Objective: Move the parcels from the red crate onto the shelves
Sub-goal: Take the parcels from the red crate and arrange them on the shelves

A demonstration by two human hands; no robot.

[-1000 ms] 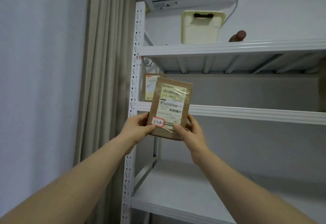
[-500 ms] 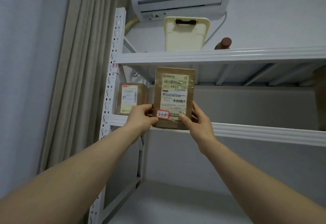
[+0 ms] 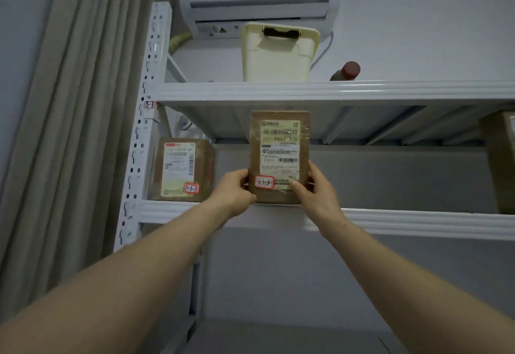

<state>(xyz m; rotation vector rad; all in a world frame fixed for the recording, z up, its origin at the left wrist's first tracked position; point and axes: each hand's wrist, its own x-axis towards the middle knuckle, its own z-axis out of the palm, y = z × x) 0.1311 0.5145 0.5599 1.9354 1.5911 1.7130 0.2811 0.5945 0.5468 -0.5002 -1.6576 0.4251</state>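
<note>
White shelf rack (image 3: 390,221) against grey wall, curtain (image 3: 69,130) left of it. Parcel (image 3: 280,155) upright at middle shelf's front edge, pinched low between left hand (image 3: 235,192) and right hand (image 3: 316,190). Second parcel (image 3: 182,169) on same shelf, further left.

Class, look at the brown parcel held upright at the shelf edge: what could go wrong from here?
1. The flat brown taped parcel, pinched low by the left hand and right hand, stands upright at the white metal shelf's front lip; released there, it may tip off.
2. Sliding it left could knock the brown labelled box.
</note>
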